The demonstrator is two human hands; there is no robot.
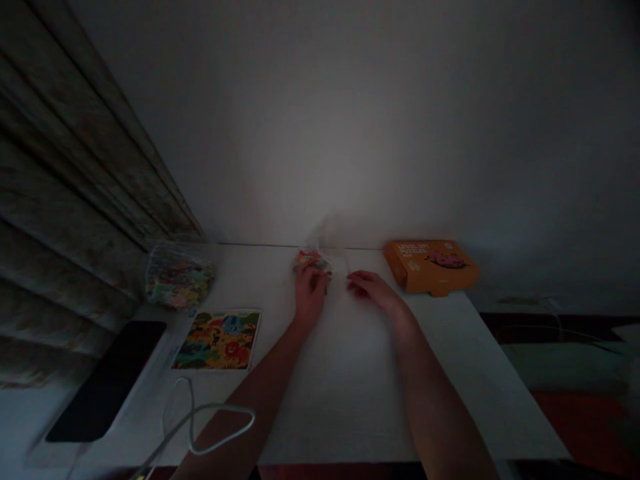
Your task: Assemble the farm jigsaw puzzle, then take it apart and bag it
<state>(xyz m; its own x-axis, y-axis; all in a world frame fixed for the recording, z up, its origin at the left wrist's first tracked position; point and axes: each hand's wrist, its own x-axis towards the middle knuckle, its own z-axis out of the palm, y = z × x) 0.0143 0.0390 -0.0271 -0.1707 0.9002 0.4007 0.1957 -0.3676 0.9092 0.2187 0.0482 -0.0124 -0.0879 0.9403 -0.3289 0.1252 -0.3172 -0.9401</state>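
Observation:
A small clear plastic bag [309, 256] with colourful pieces in it, seemingly puzzle pieces, lies near the back edge of the white table [345, 400]. My left hand [311, 288] is closed on the bag's left, filled part, covering some of the pieces. Just to the right, my right hand [370, 288] has its fingers pinched at the bag's thin, see-through right edge. Dim light and slight blur hide the exact grip of its fingertips.
An orange puzzle box [435, 268] stands at the back right. To the left are a larger clear bag of pieces [181, 277], a picture card with animals [217, 339] and a black tablet-like slab [107, 380]. A white cable [220, 405] loops above my left forearm.

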